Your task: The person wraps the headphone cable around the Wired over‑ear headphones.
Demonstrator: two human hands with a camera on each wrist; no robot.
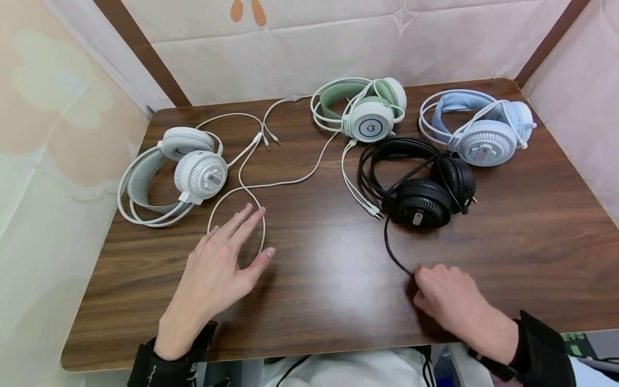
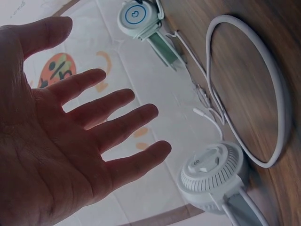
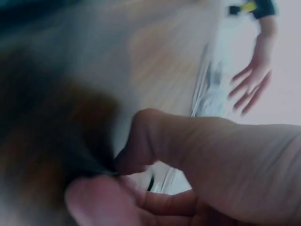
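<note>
With thumb and fingers my right hand (image 1: 454, 301) pinches a thin black cable (image 1: 394, 257) near the table's front. That cable runs back to the black headphones (image 1: 420, 201), whose own coiled cord wraps the band. My left hand (image 1: 213, 274) hovers at the front left, fingers straight and spread, palm empty in the left wrist view. Below its fingertips in the head view lies the loose white cable (image 1: 263, 231) of the white headphones (image 1: 200, 174). Motion blurs the right wrist view, where the thumb (image 3: 146, 136) meets a fingertip.
Green-and-white headphones (image 1: 369, 118) stand at the back middle, their plug ends (image 1: 369, 207) beside the black pair. Light blue headphones (image 1: 483, 134) sit at the back right. All rest on a brown wooden table (image 1: 319, 306), with a printed cloth wall (image 1: 329, 48) behind it.
</note>
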